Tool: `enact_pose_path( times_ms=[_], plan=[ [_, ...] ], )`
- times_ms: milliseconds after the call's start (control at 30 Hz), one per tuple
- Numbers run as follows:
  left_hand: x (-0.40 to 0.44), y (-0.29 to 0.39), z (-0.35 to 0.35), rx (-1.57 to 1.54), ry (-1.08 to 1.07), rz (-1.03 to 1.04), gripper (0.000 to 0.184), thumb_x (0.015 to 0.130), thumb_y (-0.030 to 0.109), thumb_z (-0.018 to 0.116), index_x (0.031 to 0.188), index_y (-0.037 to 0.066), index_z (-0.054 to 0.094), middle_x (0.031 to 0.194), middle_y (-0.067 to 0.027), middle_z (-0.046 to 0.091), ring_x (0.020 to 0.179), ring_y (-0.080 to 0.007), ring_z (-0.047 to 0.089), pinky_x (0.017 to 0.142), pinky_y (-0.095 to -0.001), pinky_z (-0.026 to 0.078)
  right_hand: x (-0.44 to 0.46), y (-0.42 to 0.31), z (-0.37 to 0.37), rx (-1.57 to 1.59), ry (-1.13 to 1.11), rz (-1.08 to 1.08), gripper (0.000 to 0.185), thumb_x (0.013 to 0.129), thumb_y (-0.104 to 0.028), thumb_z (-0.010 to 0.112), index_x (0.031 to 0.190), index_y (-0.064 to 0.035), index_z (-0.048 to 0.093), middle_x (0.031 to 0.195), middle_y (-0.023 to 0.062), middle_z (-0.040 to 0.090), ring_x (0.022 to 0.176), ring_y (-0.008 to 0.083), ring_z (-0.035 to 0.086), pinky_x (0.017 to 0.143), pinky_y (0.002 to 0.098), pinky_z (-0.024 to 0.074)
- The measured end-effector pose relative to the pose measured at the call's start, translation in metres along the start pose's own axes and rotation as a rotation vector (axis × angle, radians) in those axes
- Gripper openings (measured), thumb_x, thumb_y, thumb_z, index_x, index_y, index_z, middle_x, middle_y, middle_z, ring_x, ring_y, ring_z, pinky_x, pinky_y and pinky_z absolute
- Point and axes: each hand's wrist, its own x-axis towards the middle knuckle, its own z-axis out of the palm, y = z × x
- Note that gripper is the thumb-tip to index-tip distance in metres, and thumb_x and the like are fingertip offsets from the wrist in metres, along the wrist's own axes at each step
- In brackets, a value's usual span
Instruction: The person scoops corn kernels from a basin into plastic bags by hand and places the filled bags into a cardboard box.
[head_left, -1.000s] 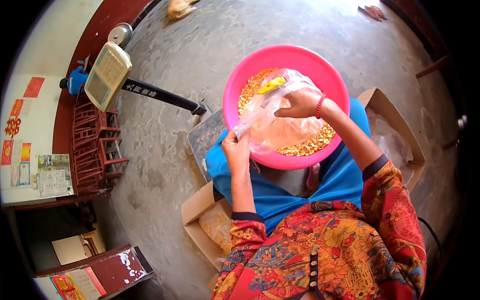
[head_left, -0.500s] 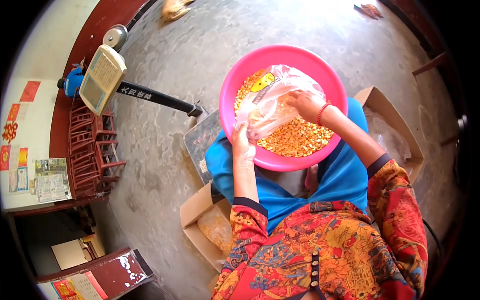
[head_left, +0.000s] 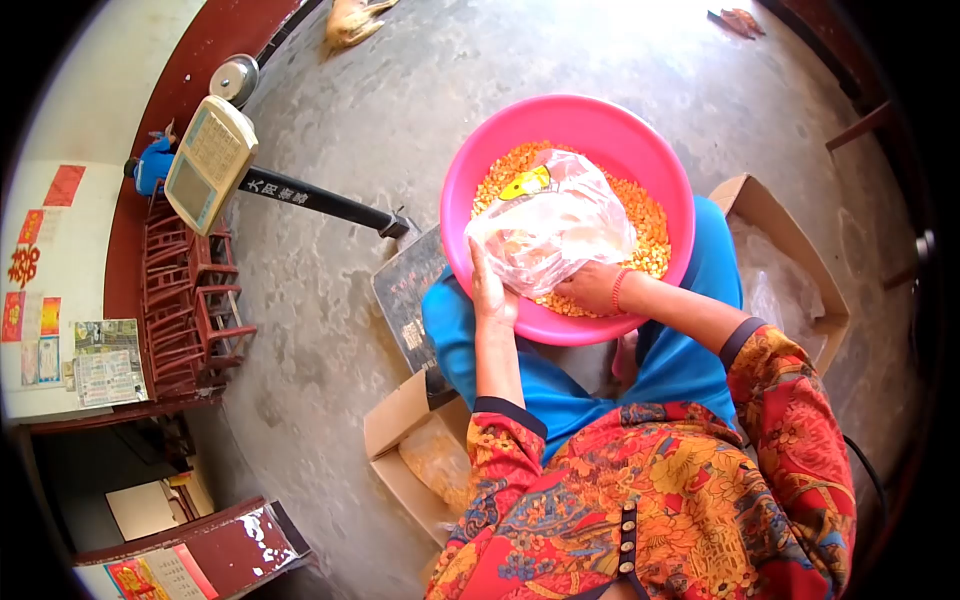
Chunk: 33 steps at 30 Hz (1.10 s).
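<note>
A wide pink basin [head_left: 660, 150] rests on my lap, with yellow-orange corn kernels [head_left: 650, 225] in it. On the kernels lies a clear plastic bag [head_left: 560, 225] with a yellow printed mark. My left hand [head_left: 490, 290], at the basin's near left rim, is closed on the edge of the bag. Low in the basin, my right hand [head_left: 595, 288] reaches into the kernels beside the bag's near edge. Its fingers are hidden by the bag and the corn, so I cannot see what they hold.
A platform scale [head_left: 405, 300] with a display on a post [head_left: 320, 200] stands left of my legs. One cardboard box [head_left: 400, 425] with bagged corn sits at lower left, another box [head_left: 835, 300] at right. Stacked red stools [head_left: 190, 290] line the wall. An animal [head_left: 350, 22] lies at the far floor.
My right hand has moved from over the bag down toward me into the kernels. The bag has shifted and puffed up. My left hand stays at the bag's edge.
</note>
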Motion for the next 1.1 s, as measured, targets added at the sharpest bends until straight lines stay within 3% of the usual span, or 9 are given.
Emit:
enact_pose_path(
  times_ms=[200,400,500,567,633,833,967,1000,1100],
  plan=[
    [-0.009,-0.008,0.004,0.385,-0.015,0.159,0.052,0.072,-0.005,0.065,0.122,-0.001,0.049,0.116,-0.0075,0.056,0.103,-0.0177,0.056,0.085,-0.0296,0.048,0.0,0.002,-0.002,0.061,-0.13,0.143,0.02,0.08,-0.019,0.049,0.083,-0.0026,0.06,0.093,0.0178,0.062,0.086,0.0315,0.062,0.077,0.0418,0.0488],
    [0.007,-0.027,-0.013,0.553,0.174,0.374,0.038,0.073,-0.005,0.064,0.111,-0.003,0.056,0.101,-0.0073,0.061,0.088,-0.0156,0.061,0.076,-0.0269,0.05,0.01,0.001,-0.005,-0.024,-0.206,0.172,0.022,0.083,-0.02,0.049,0.088,-0.0048,0.064,0.08,0.0178,0.063,0.075,0.0325,0.063,0.066,0.0423,0.0491],
    [0.008,-0.03,-0.017,0.613,0.181,0.409,0.036,0.074,-0.005,0.064,0.109,-0.002,0.057,0.101,-0.0072,0.061,0.088,-0.0148,0.06,0.076,-0.0263,0.05,0.004,-0.001,-0.02,0.486,0.059,0.096,0.023,0.087,-0.023,0.051,0.091,-0.0059,0.065,0.067,0.0109,0.062,0.064,0.0249,0.061,0.057,0.0373,0.0474],
    [0.007,-0.031,-0.015,0.605,0.167,0.42,0.035,0.074,-0.005,0.063,0.108,-0.002,0.057,0.101,-0.007,0.061,0.088,-0.0145,0.06,0.076,-0.026,0.049,0.005,-0.027,-0.08,1.098,-0.174,0.562,0.023,0.088,-0.028,0.053,0.088,-0.0084,0.065,0.061,0.0003,0.054,0.052,0.0119,0.051,0.047,0.028,0.0415],
    [0.0,-0.025,-0.008,0.619,0.124,0.341,0.036,0.076,-0.004,0.064,0.11,-0.002,0.056,0.101,-0.007,0.061,0.087,-0.0146,0.06,0.076,-0.0258,0.05,0.005,-0.02,-0.092,1.418,-0.098,0.555,0.02,0.091,-0.029,0.053,0.088,-0.0114,0.063,0.062,-0.006,0.046,0.046,0.0014,0.036,0.04,0.0173,0.0282],
    [-0.044,0.013,0.01,0.281,0.079,-0.058,0.041,0.079,-0.003,0.063,0.118,-0.001,0.051,0.104,-0.0076,0.061,0.089,-0.015,0.06,0.078,-0.0283,0.05,0.019,0.002,-0.148,1.531,0.221,0.557,0.02,0.09,-0.022,0.052,0.088,-0.0043,0.062,0.061,-0.0045,0.043,0.043,0.0014,0.031,0.037,0.0183,0.0217],
    [-0.042,0.018,-0.005,0.342,0.056,0.018,0.045,0.079,-0.004,0.062,0.122,-0.001,0.045,0.111,-0.0095,0.058,0.099,-0.0167,0.057,0.087,-0.029,0.046,0.047,-0.004,-0.129,0.933,0.047,0.557,0.019,0.086,-0.019,0.054,0.091,-0.0065,0.066,0.069,-0.0004,0.057,0.055,0.0086,0.051,0.046,0.0237,0.0415],
    [-0.034,0.011,-0.017,0.387,0.045,0.084,0.053,0.081,-0.004,0.06,0.129,-0.001,0.036,0.122,-0.0129,0.05,0.109,-0.0184,0.052,0.092,-0.0297,0.043,0.059,0.011,-0.093,0.628,0.055,0.449,0.021,0.084,-0.02,0.054,0.095,-0.0064,0.067,0.082,0.0065,0.065,0.077,0.0165,0.061,0.07,0.0299,0.0495],
    [-0.043,0.018,0.003,0.438,0.205,0.293,0.052,0.081,-0.002,0.059,0.13,0.002,0.041,0.119,-0.0112,0.051,0.103,-0.0168,0.053,0.087,-0.0273,0.044,0.068,0.006,-0.076,0.299,0.042,0.278,0.03,0.084,-0.017,0.052,0.11,-0.0062,0.061,0.109,0.0165,0.061,0.106,0.0268,0.056,0.093,0.036,0.042]
  ],
)
